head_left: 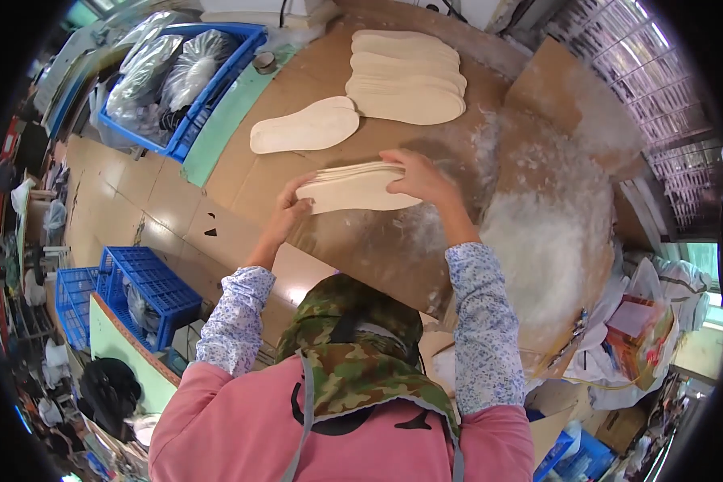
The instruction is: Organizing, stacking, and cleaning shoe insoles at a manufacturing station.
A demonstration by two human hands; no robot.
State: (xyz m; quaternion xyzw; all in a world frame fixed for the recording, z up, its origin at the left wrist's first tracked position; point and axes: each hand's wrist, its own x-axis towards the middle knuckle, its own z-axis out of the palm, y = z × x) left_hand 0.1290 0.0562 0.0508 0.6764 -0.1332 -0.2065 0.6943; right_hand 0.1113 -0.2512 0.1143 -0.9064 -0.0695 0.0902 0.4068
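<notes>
A stack of cream insoles (353, 191) is held upright on edge between my two hands, just above the brown work table. My left hand (292, 207) grips the stack's left end, with the thumb on the near face. At the other end my right hand (418, 178) closes round it, fingers over the top edge and thumb in front. Farther off lies a separate pair or small pile of insoles (304, 128), toes pointing right. Touching it on the right is a larger pile of cream insoles (407, 78), laid out in overlapping rows.
White fluff (538, 249) covers the right part of the brown table (241, 173). A blue crate (181, 149) with plastic-wrapped goods stands at the far left, beside a green strip (231, 120) and a tape roll (264, 63). More blue baskets (157, 281) sit lower left.
</notes>
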